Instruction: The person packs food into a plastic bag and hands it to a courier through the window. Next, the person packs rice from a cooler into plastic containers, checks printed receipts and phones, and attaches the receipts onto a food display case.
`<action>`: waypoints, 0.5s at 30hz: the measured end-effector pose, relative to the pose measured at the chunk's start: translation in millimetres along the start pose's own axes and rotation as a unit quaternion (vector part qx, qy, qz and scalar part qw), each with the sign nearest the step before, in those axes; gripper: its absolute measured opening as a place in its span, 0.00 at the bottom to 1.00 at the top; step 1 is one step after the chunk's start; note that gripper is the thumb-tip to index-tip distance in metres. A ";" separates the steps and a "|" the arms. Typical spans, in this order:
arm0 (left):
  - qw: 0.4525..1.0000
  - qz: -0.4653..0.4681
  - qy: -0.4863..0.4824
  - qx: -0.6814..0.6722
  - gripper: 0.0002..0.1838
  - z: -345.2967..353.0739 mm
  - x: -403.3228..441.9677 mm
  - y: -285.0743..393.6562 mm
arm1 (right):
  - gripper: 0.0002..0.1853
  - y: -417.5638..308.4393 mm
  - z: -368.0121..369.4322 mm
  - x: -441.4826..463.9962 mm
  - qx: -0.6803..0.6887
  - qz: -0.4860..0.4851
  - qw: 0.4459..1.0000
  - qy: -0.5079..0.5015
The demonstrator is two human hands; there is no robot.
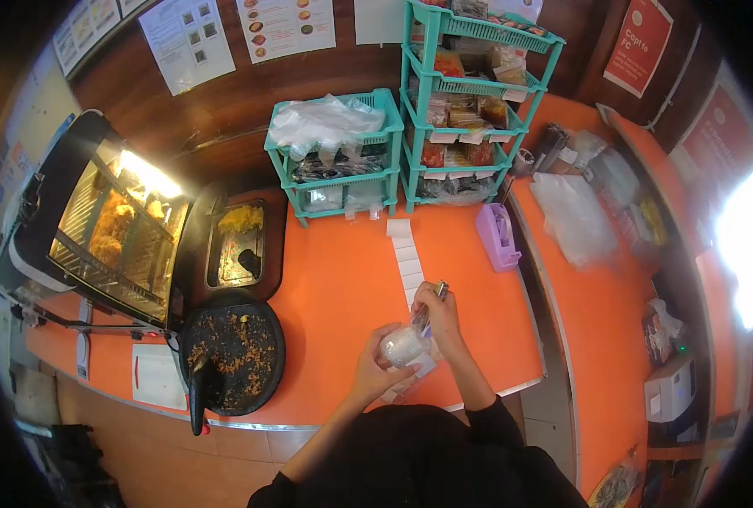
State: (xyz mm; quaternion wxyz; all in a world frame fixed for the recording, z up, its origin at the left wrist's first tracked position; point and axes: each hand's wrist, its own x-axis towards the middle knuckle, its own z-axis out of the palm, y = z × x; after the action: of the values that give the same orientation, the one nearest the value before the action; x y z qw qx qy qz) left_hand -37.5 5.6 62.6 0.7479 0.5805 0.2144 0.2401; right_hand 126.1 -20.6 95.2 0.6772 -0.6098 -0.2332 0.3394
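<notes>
Near the front edge of the orange counter, my left hand (378,364) is wrapped round a clear plastic-wrapped item (404,347) with something whitish inside. My right hand (441,315) is closed round a slim metallic tool (442,290), too small to identify, touching the right side of the wrapped item. Under and beside the item lie pieces of clear plastic and a white label. A strip of white labels (406,258) runs from the back of the counter down to my hands.
Left are a black stone mortar (249,339) with a pestle, a metal tray (237,245), a white cutting board (158,377) and a lit glass warmer (110,220). Behind stand green shelf racks (287,173). A purple tape dispenser (498,239) sits at the right.
</notes>
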 end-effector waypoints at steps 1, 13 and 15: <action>1.000 0.012 -0.002 -0.010 0.42 0.5 0.1 -2.2 | 0.18 -0.5 5.3 -2.1 -0.004 0.010 0.999 0.039; 0.998 0.028 -0.019 0.059 0.43 0.9 -2.6 -4.2 | 0.26 -1.4 -1.9 -7.0 -0.071 0.032 0.994 0.079; 1.000 0.020 -0.014 0.016 0.42 0.0 0.1 -8.9 | 0.27 -7.7 1.9 -6.2 0.001 0.039 0.998 0.051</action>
State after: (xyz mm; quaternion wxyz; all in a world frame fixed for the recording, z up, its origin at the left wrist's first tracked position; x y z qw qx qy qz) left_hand -36.5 3.8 54.0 0.7365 0.5997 0.1965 0.2434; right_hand 122.0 -24.2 103.6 0.6751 -0.6340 -0.1742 0.3346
